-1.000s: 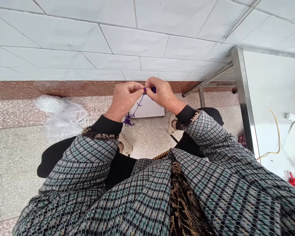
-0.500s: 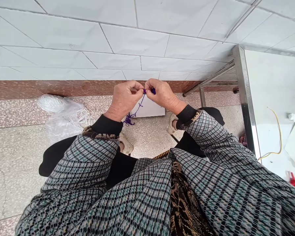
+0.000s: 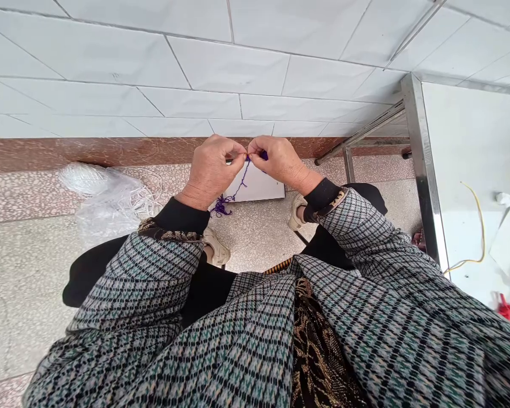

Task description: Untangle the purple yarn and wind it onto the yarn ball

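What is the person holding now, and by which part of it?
The left hand and right hand pinch purple yarn at its upper part, between the fingertips; the lower part hangs free.

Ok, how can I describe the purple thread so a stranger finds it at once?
Below the white tiled wall, a white card lies under the left hand and right hand. The purple thread hangs from between them into a small tangle, unlike the white cord nearby.

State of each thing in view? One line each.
left hand, pinching the purple yarn
right hand, pinching the purple yarn
yarn strand, hanging down to a loose tangle
clear plastic bag, crumpled on the floor
white cord, loosely looped by the bag
yellow cable, slack on the white tabletop
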Motion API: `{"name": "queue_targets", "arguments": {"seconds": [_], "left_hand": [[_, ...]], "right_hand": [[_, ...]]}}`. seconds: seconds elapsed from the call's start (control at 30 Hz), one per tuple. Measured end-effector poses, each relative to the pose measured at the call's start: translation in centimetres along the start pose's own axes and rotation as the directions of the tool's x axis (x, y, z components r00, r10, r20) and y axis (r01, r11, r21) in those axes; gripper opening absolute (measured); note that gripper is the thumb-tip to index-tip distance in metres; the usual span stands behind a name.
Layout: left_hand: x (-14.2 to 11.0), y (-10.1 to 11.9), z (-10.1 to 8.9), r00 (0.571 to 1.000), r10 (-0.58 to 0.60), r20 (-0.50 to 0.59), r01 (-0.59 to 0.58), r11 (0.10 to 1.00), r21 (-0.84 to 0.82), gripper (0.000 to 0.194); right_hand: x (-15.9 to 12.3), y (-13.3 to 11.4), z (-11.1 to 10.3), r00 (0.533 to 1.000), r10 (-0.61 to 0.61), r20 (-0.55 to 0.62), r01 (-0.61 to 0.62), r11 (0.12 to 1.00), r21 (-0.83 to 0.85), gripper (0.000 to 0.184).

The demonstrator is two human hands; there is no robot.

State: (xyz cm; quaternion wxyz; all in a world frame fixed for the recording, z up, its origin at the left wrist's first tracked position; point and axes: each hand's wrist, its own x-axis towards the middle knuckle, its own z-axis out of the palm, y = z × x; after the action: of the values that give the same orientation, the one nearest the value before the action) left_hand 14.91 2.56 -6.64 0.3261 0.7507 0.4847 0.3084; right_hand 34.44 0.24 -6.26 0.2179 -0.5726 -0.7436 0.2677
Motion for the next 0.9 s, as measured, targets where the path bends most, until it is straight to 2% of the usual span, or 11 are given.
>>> {"name": "queue_targets", "arguments": {"seconds": [0.27,0.57,0.7,0.9], "left_hand": [[-0.02,-0.23,0.4,1.0,0.005,-0.001,-0.005,1.0,-0.026,0.018],[-0.2,-0.18,0.34,0.998,0.062,-0.021,-0.062,0.998,-0.016,0.014],[-0.22,-0.01,0.27,0.998,0.047,-0.03,-0.048,0.998,-0.044,0.016],[-0.14,0.15,0.31,0.999,0.02,-0.048,-0.025,0.995,-0.092,0.017]], "right_hand": [[0.08,-0.15,0.04,1.0,0.008,0.018,-0.008,1.0,-0.024,0.014],[0.26,-0.33,-0.21,0.998,0.042,0.041,-0.047,0.99,0.133,0.009],[0.25,-0.47,-0.39,0.998,0.048,0.051,-0.057,0.976,0.211,0.006],[0.32,-0.52,-0.55,0.995,0.08,0.053,-0.09,0.971,0.221,0.005]]}}
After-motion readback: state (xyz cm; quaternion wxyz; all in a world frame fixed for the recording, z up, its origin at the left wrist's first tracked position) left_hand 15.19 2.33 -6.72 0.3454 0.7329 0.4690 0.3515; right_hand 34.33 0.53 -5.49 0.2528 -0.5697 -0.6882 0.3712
